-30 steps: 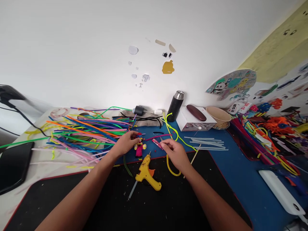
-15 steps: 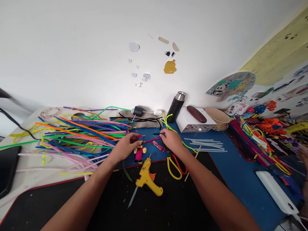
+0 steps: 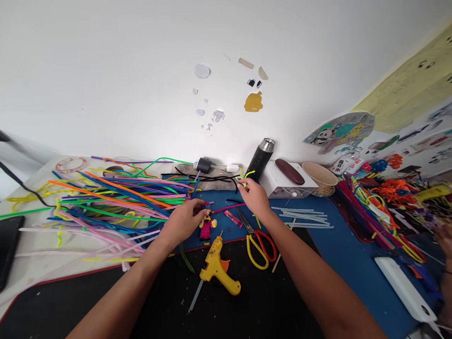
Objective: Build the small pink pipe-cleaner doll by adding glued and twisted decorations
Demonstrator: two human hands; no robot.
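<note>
Magenta fuzzy doll [image 3: 205, 231] on the blue bench [image 3: 353, 268], held near its head by your left hand [image 3: 183, 223]; fluffy yellow stem [image 3: 250, 173] at your right hand [image 3: 254, 197], grip unclear; pistol-shaped plastic glue gun [image 3: 216, 267], nearer you.

Fuzzy, matt chenille pipe cleaners [image 3: 123, 193] in many colours; the small doll [image 3: 205, 231] has a similarly soft, napped pink body, and a neon-yellow stem [image 3: 250, 173] looks fuzzy too. The glue gun [image 3: 213, 267] is smooth yellow plastic, stained brown near its metal tip [image 3: 221, 233]. Translucent glue sticks [image 3: 307, 216] look waxy. Scissors [image 3: 250, 229] pair bare metal blades with smooth red and yellow plastic handles. The thermos [image 3: 259, 162] is dark and smooth, its neck [image 3: 268, 144] shiny metal. A spectacle case [image 3: 289, 171] is glossy dark brown. The desk mat [image 3: 169, 292] is matt black, flecked with specks. The wall [image 3: 106, 94] is smooth, matt white.
</note>
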